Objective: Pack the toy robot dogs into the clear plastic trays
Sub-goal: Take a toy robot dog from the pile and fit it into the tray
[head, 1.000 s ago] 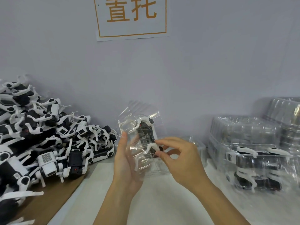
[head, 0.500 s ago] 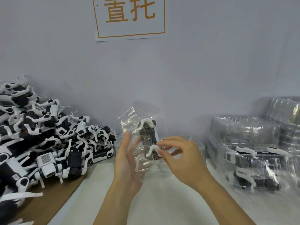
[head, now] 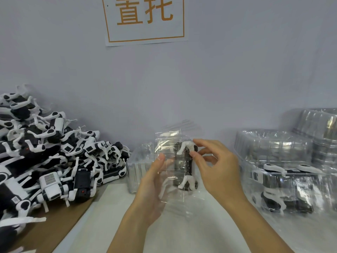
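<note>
- Clear plastic tray [head: 168, 167] held up on end above the middle of the bench [head: 113, 216]; toy robot dog [head: 185, 167] sits in it, long axis near vertical, white legs top and bottom, black body between.
- Left hand [head: 152, 190] backs the tray from the left — fingers mostly straight against the film, thumb on the front; looks like support, not a firm clasp.
- Right hand [head: 217, 167] nearer the dog: fingertips [head: 193, 154] pinch at the upper white leg.
- Judgement: the dog lies just left of the right hand's grip, so seating means pushing leftward into the cavity.
- Tray thin, glossy, crinkly, flexes easily; dog hard matte plastic.
- Pile of loose dogs [head: 54, 157] at the bench's left edge; packed trays [head: 284, 179] at the right edge.
</note>
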A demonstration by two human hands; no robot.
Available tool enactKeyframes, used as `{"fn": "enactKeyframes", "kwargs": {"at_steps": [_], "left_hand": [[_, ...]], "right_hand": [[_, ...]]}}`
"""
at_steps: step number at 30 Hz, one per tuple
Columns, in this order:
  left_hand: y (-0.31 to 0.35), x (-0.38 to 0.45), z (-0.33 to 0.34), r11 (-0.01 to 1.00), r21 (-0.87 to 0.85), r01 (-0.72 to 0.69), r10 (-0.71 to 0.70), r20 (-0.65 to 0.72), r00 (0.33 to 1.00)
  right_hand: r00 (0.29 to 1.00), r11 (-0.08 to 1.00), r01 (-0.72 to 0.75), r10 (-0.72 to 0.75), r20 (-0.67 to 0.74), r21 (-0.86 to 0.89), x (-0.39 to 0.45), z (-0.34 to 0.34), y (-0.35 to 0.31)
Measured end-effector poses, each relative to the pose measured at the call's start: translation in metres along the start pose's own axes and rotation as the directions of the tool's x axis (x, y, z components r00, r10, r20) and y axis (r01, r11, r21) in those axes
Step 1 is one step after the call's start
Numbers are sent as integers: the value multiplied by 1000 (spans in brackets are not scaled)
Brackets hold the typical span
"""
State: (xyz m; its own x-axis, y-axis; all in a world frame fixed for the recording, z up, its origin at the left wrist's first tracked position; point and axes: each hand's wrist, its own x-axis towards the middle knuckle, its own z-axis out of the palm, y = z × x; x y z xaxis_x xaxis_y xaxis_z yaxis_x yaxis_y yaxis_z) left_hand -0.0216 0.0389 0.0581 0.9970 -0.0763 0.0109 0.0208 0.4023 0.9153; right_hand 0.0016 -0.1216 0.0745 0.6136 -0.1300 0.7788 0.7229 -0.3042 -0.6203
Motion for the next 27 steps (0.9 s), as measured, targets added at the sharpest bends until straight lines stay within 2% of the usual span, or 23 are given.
{"fn": "enactKeyframes", "kwargs": {"at_steps": [16, 20, 23, 25, 27], "left_hand": [[0, 0, -2, 997, 73, -15, 13, 16, 1000], [1, -1, -2, 981, 170, -90, 81, 54, 995], [1, 0, 2, 943, 283, -176, 156, 90, 984], [-1, 4, 2, 916, 337, -220, 206, 76, 976], [-3, 5, 0, 899, 366, -242, 239, 53, 970]], "right_hand": [[999, 999, -32, 32, -21, -24, 1, -1, 4], [988, 988, -147, 144, 59, 47, 3, -3, 7], [966, 973, -232, 229, 116, 12, 5, -10, 10], [954, 961, -276, 271, 127, 16, 6, -13, 11], [918, 915, -391, 379, 121, 97, 8, -16, 12]]}}
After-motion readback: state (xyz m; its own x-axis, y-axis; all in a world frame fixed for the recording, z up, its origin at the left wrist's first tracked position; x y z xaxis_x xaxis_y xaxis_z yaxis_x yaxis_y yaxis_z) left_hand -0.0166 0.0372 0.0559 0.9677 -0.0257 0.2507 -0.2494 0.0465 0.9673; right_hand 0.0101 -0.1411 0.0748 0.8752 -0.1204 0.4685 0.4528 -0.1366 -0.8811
